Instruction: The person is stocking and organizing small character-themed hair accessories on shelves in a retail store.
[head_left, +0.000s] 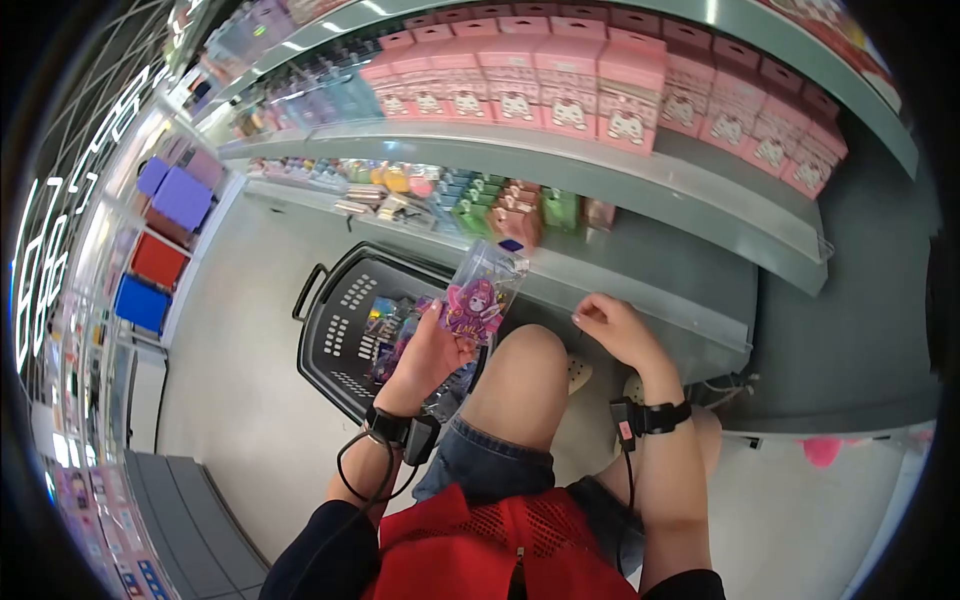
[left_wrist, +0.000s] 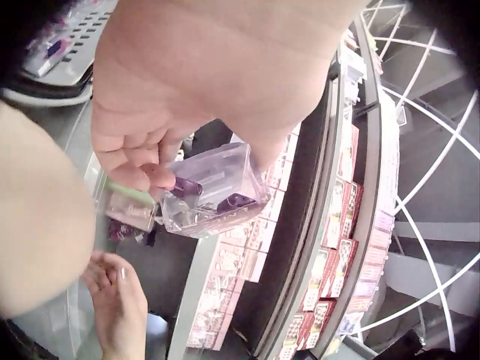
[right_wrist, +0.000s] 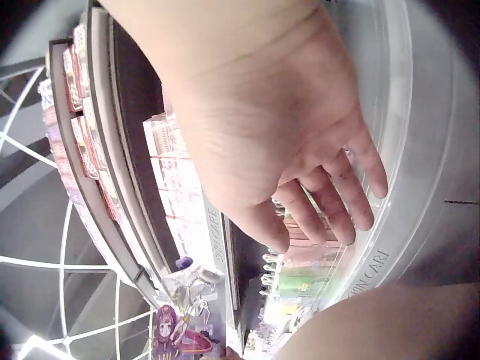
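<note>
My left hand (head_left: pixel 428 355) grips the lower end of a clear plastic package (head_left: pixel 478 303) printed with a purple-haired cartoon figure. Seen in the left wrist view, the package (left_wrist: pixel 217 191) is a see-through box shape with thumb and fingers on either side. Below and left of that hand, a dark grey basket (head_left: pixel 330 312) stands on the floor with several shiny purple packages (head_left: pixel 388 345) inside. Over by the lower shelf edge, my right hand (head_left: pixel 622 332) holds nothing. Its fingers (right_wrist: pixel 330 206) hang loosely extended in the right wrist view.
Green pouches (head_left: pixel 478 205) and pink pouches (head_left: pixel 515 212) stand on the lower shelf (head_left: pixel 660 262), beyond the package. Pink cartoon boxes (head_left: pixel 568 85) line the shelf above. My bent knee (head_left: pixel 525 365) is between the hands. Grey drawers or panels (head_left: pixel 190 510) stand at the lower left.
</note>
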